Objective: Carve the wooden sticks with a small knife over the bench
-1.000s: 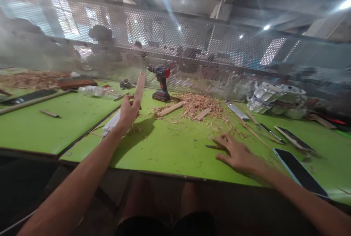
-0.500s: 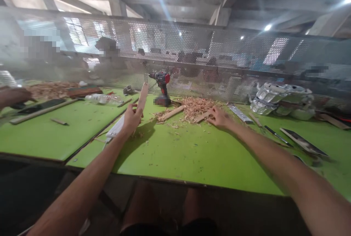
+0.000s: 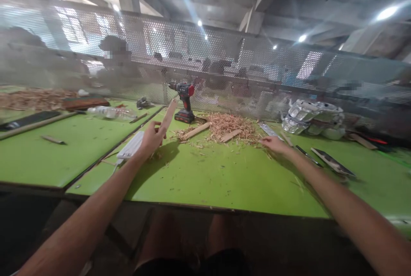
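Note:
My left hand point(image 3: 151, 138) is closed around the lower end of a flat, pale wooden strip point(image 3: 169, 113), which tilts upward above the table. Just right of the wood shavings point(image 3: 239, 124), my right hand point(image 3: 275, 144) hovers low over the green table with its fingers stretched leftward; no object shows in them. A short flat wooden piece point(image 3: 231, 135) lies on the front of the shavings pile, apart from that hand. Another wooden stick point(image 3: 197, 131) rests at the pile's left. Behind the strip stands a cordless drill point(image 3: 183, 100), upright on its battery.
Beside my left wrist lies a white power bank point(image 3: 131, 145) with a cable. A metal ruler-like bar point(image 3: 269, 129), a foil-wrapped bundle point(image 3: 313, 115), a pen-like tool point(image 3: 308, 156) and a dark flat block point(image 3: 332, 161) lie rightward. A plastic bottle point(image 3: 111, 112) lies left. Perforated metal screen point(image 3: 192, 60) behind.
My right hand has let go of the flat wooden piece in the shavings and moved right. My left hand still holds its strip, now leaning further right. The view has turned slightly right.

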The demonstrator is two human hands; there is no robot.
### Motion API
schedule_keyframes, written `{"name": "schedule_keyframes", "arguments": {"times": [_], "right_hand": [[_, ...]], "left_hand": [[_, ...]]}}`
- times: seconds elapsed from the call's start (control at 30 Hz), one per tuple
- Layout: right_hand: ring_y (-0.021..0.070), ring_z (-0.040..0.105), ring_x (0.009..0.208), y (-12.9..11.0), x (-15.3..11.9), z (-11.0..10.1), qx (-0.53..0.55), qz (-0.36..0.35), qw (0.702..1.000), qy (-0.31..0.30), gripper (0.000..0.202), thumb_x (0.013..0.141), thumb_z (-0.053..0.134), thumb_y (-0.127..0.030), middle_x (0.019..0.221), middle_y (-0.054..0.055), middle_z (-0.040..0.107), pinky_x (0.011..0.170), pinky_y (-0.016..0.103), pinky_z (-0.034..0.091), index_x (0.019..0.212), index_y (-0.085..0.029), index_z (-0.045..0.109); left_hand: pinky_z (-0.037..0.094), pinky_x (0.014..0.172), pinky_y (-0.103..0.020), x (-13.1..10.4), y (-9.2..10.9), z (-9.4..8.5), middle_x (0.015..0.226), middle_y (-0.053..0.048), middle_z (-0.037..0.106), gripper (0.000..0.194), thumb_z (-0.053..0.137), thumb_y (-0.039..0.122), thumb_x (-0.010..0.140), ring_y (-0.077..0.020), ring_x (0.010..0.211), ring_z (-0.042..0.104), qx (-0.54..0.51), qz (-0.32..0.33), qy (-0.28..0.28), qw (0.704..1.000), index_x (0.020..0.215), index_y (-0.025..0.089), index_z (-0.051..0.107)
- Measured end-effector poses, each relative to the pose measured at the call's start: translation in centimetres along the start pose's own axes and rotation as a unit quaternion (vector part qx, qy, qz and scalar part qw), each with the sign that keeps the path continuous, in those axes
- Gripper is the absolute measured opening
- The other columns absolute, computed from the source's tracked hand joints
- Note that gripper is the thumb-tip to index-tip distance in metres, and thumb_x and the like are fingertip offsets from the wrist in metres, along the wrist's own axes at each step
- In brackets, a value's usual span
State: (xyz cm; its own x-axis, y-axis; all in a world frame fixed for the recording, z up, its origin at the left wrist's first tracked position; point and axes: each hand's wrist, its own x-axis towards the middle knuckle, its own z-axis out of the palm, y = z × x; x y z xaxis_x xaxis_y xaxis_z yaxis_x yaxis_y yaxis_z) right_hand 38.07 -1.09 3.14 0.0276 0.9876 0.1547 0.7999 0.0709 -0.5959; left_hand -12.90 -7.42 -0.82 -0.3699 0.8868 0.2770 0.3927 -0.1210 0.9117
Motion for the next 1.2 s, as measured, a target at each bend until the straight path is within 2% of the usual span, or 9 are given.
{"name": "schedule_keyframes", "arguments": {"times": [0.17, 0.37, 0.47, 0.57, 0.7, 0.8, 0.97, 1.1, 1.2], "right_hand": [[0.0091, 0.031, 0.043, -5.0, 0.5, 2.4, 0.319, -0.007, 0.947, -0.042, 0.036, 0.091, 0.074, -0.056, 0.056, -0.008, 0.039, 0.041, 0.022, 0.029, 0.082, -0.025, 0.058], [0.009, 0.021, 0.038, -8.2, 1.3, 7.0, 0.378, -0.081, 0.912, -0.14, 0.057, 0.085, 0.062, -0.081, 0.048, -0.012, 0.028, 0.038, 0.022, 0.021, 0.083, -0.024, 0.059], [0.0086, 0.021, 0.037, -9.0, 1.4, 8.5, 0.357, -0.083, 0.92, -0.139, 0.06, 0.083, 0.063, -0.083, 0.046, -0.011, 0.029, 0.037, 0.023, 0.021, 0.081, -0.024, 0.062], [0.0104, 0.031, 0.04, -10.3, 0.7, 9.8, 0.294, -0.089, 0.947, -0.091, 0.057, 0.081, 0.069, -0.079, 0.049, -0.006, 0.041, 0.041, 0.025, 0.027, 0.081, -0.023, 0.064], [0.0219, 0.059, 0.063, -11.9, -1.2, 11.4, 0.185, -0.186, 0.963, -0.057, 0.052, 0.088, 0.065, -0.073, 0.075, 0.005, 0.069, 0.058, 0.033, 0.047, 0.105, -0.024, 0.07], [0.0289, 0.068, 0.081, -12.0, -2.2, 12.0, 0.119, -0.269, 0.955, -0.05, 0.047, 0.097, 0.053, -0.069, 0.09, 0.007, 0.075, 0.075, 0.041, 0.054, 0.109, -0.027, 0.071], [0.0342, 0.073, 0.106, -10.8, -2.1, 12.2, 0.069, -0.309, 0.949, 0.002, 0.036, 0.101, 0.043, -0.059, 0.114, 0.003, 0.079, 0.094, 0.047, 0.055, 0.11, -0.04, 0.073], [0.035, 0.075, 0.105, -10.5, -2.3, 12.5, -0.034, -0.271, 0.961, 0.03, 0.036, 0.104, 0.042, -0.055, 0.12, 0.002, 0.079, 0.088, 0.044, 0.056, 0.116, -0.042, 0.072], [0.0333, 0.076, 0.1, -11.1, -3.0, 12.5, -0.129, -0.232, 0.964, 0.034, 0.036, 0.107, 0.04, -0.048, 0.114, 0.005, 0.081, 0.081, 0.038, 0.054, 0.116, -0.036, 0.073]], "left_hand": [[0.031, 0.04, -0.021, 0.1, -0.3, 0.1, 0.061, 0.007, 0.057, 0.015, 0.056, 0.025, 0.093, -0.0096, 0.04, 0.044, -0.017, 0.0, 0.009, 1.0, 0.107, 0.021, 0.051], [0.031, 0.038, -0.022, 0.0, -0.5, 0.8, 0.061, 0.006, 0.057, 0.017, 0.057, 0.026, 0.089, -0.0098, 0.037, 0.044, -0.071, -0.018, 0.025, 0.997, 0.104, 0.022, 0.051], [0.03, 0.037, -0.022, -0.3, 0.4, 1.4, 0.06, 0.005, 0.058, 0.018, 0.056, 0.029, 0.088, -0.0106, 0.037, 0.042, -0.078, -0.039, 0.006, 0.996, 0.103, 0.022, 0.052], [0.033, 0.039, -0.022, -0.6, 2.6, 3.3, 0.063, 0.003, 0.061, 0.017, 0.058, 0.028, 0.086, -0.0117, 0.041, 0.046, -0.074, -0.082, -0.067, 0.992, 0.101, 0.021, 0.054], [0.034, 0.041, -0.023, -0.9, 6.4, 8.0, 0.065, 0.001, 0.058, 0.007, 0.052, 0.025, 0.089, -0.0105, 0.042, 0.045, -0.141, -0.072, -0.198, 0.967, 0.085, 0.02, 0.053], [0.037, 0.042, -0.024, -1.0, 8.0, 11.6, 0.063, 0.003, 0.055, 0.013, 0.049, 0.024, 0.095, -0.0107, 0.041, 0.046, -0.159, -0.066, -0.237, 0.956, 0.083, 0.021, 0.051], [0.034, 0.042, -0.023, -1.7, 7.6, 14.3, 0.059, 0.005, 0.052, 0.017, 0.046, 0.028, 0.099, -0.0107, 0.04, 0.043, -0.209, -0.076, -0.229, 0.948, 0.083, 0.023, 0.049], [0.033, 0.042, -0.024, -2.7, 6.6, 14.5, 0.058, 0.002, 0.053, 0.023, 0.052, 0.03, 0.099, -0.0115, 0.042, 0.043, -0.181, -0.061, -0.257, 0.947, 0.077, 0.023, 0.052], [0.035, 0.042, -0.025, -3.0, 6.1, 14.5, 0.06, 0.002, 0.056, 0.021, 0.054, 0.035, 0.099, -0.0117, 0.042, 0.046, -0.165, -0.052, -0.268, 0.948, 0.082, 0.023, 0.055]]}}
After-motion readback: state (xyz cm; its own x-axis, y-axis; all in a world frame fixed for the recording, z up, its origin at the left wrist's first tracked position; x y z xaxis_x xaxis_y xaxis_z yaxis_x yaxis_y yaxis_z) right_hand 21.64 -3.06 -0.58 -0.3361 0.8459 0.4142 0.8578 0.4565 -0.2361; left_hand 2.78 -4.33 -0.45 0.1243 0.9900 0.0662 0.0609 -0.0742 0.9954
